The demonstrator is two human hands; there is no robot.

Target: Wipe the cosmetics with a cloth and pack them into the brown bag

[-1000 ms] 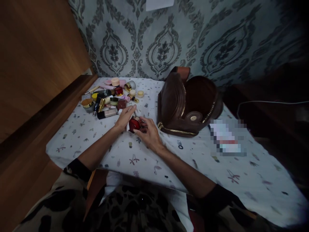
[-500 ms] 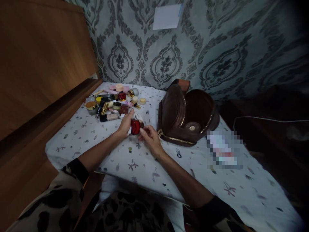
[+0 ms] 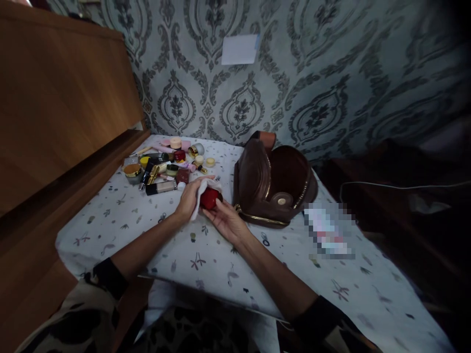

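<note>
Between my two hands is a small, shiny red cosmetic jar (image 3: 210, 199), held just above the table. My right hand (image 3: 231, 223) grips it from the right and below, fingers and thumb around its lower side. A white cloth (image 3: 197, 205) is in my left hand (image 3: 187, 200), pressed along the left and top of the jar. The cloth partly hides the jar, and some left fingers are behind it. Just beyond my left hand lie a bottle of beige foundation (image 3: 162, 187) with a black cap and a dark red square item (image 3: 183, 176).
Several jars, tubes and a gold lipstick (image 3: 153, 173) lie clustered at the back left. A brown leather bag (image 3: 252, 184) stands unzipped right of my hands. Farther right lies a blurred-out item (image 3: 327, 230). A wooden cabinet (image 3: 69, 83) borders the left side of the cloth-covered table (image 3: 158, 255).
The red jar has turned in my hands, and my right hand has moved from fingertips at its side to a fuller grip underneath. The cloth now covers more of it. The view has shifted slightly.
</note>
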